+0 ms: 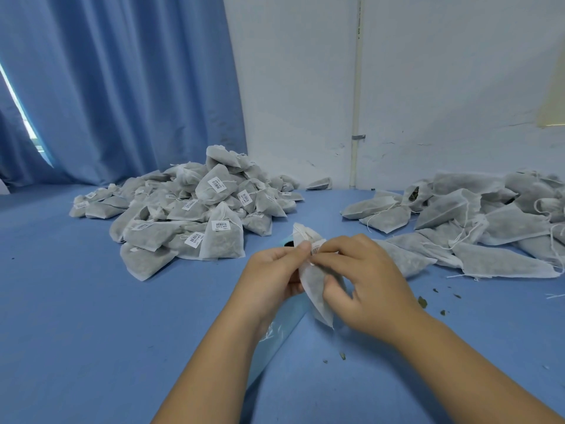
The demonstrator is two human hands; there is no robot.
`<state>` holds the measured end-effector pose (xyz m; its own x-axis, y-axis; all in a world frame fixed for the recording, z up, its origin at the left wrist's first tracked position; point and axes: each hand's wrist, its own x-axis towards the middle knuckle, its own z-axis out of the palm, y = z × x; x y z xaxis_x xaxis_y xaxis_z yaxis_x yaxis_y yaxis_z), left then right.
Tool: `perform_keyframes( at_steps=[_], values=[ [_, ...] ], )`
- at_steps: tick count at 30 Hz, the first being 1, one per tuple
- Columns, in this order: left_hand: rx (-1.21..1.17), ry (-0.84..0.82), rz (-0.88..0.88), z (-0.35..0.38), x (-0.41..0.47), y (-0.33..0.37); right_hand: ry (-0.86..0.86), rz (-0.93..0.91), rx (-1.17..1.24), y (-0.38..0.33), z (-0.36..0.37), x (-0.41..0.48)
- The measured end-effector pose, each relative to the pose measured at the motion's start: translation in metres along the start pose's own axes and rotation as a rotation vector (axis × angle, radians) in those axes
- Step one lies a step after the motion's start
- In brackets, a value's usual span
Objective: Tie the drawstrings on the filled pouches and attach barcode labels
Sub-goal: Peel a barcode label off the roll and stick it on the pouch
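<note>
A white mesh pouch (315,286) filled with dried herbs is held upright above the blue table (91,316), between both hands. My left hand (272,273) grips its left side, with the thumb up near the top. My right hand (363,276) curls round its right side, and its forefinger and thumb pinch a small white barcode label (316,248) against the pouch's upper part. The pouch's lower corner hangs just above the table.
A heap of labelled pouches (189,209) lies at the back left. A pile of pouches without labels (477,221), drawstrings loose, spreads across the right. A shiny label backing strip (275,335) lies under my left forearm. Herb crumbs (423,301) dot the table. Blue curtain and white wall stand behind.
</note>
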<state>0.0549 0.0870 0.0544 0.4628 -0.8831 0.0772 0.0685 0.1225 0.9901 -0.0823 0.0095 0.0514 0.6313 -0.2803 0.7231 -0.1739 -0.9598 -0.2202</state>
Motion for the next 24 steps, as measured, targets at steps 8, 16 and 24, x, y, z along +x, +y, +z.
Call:
perform_keyframes(
  at_steps=[8, 16, 24],
  values=[
    [0.108, 0.044, 0.029, 0.001, -0.002, -0.001, 0.181, 0.467, 0.463, 0.001, 0.005, 0.005],
    [0.282, 0.017, 0.079, 0.008, -0.007, 0.0, 0.035, 0.712, 0.951, 0.007, 0.006, 0.004],
    [0.296, -0.03, 0.064, 0.009, -0.006, -0.002, 0.055, 0.806, 1.147, 0.011, 0.012, 0.002]
  ],
)
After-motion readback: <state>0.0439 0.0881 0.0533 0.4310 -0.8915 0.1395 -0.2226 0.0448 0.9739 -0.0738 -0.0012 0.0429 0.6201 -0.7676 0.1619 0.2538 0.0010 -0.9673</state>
